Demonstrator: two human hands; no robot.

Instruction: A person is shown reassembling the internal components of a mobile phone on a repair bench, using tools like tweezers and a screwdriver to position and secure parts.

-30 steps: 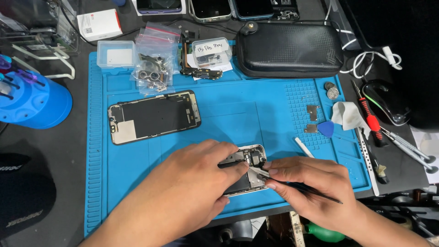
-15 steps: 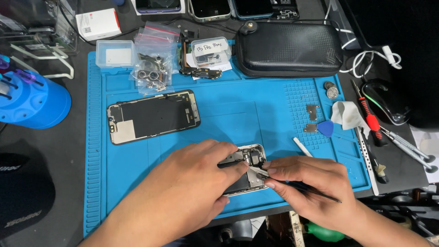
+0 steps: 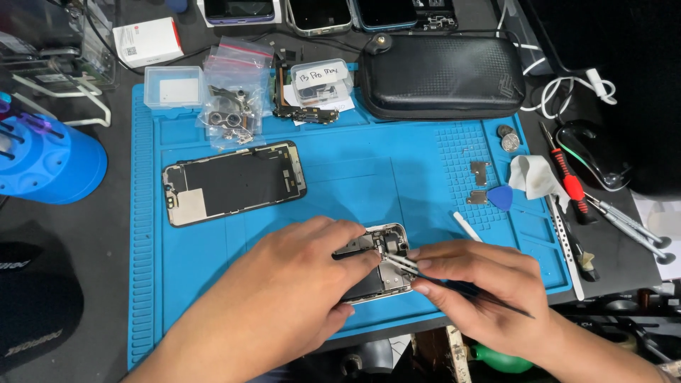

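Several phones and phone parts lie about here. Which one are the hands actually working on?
The opened phone body at the mat's near edge, under the left hand and the right hand's tweezers. The detached screen lies untouched, farther left.

Bare blue mat lies open between the detached screen and the small metal brackets; bags of parts and a black pouch crowd its far edge
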